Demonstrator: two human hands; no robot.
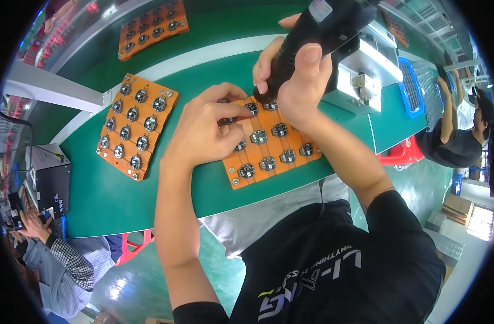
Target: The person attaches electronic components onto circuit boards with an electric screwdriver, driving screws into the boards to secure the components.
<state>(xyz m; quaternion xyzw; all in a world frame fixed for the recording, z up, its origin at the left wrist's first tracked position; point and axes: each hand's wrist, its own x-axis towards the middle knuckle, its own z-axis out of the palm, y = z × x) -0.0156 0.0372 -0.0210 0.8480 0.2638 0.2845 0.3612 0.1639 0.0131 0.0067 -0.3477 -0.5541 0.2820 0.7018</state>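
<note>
A black driver (311, 40) is gripped in the closed right hand (295, 81), its tip set down on the far left corner of an orange jig (268, 146) lying on the green bench (122, 200). The left hand (203, 129) is laid on the jig's left part, fingers (233, 110) curled and pressing beside the tip; nothing is clasped in it. About a dozen round dark parts (259, 136) are seated in this jig, some hidden under the hands, so an exact count cannot be given. Progress is judged as under way: the tool is at the far row, and whether the nearer rows are finished cannot be told. A second jig (136, 125) is lain well apart to the left, with twelve parts in three rows of four. A third jig (152, 27) is placed beyond the white strip, its parts too small to count. Three jigs in all, one driver. A grey metal fixture (360, 75) is stood just right of the hands, a blue tray (411, 86) beyond it.
</note>
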